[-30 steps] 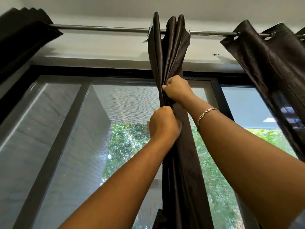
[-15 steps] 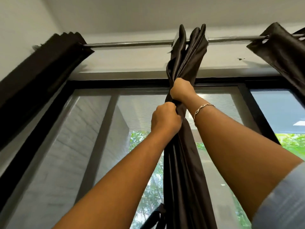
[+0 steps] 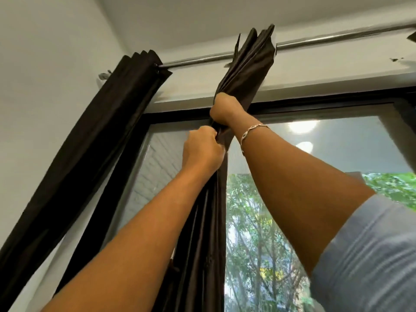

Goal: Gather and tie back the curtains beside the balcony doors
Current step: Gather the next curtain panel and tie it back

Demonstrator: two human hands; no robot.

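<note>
A dark brown curtain panel (image 3: pixel 246 64) hangs bunched into tight folds from a metal rod (image 3: pixel 337 37), in front of the glass balcony door. My right hand (image 3: pixel 226 110) is clenched around the bundle high up, just below the rod. My left hand (image 3: pixel 202 152) grips the same bundle directly beneath the right one. The gathered fabric falls straight down between my forearms. A second dark curtain (image 3: pixel 94 140) hangs gathered at the rod's left end, against the white wall.
The black door frame (image 3: pixel 326 101) runs across under the rod. The white side wall (image 3: pixel 45 75) stands close on the left. A scrap of a third curtain (image 3: pixel 412 36) shows at the top right edge. Trees are visible through the glass.
Both hands have slid the bunched curtain leftward along the rod, closer to the left curtain. The view has swung left, and the right-hand curtain has nearly left the frame.
</note>
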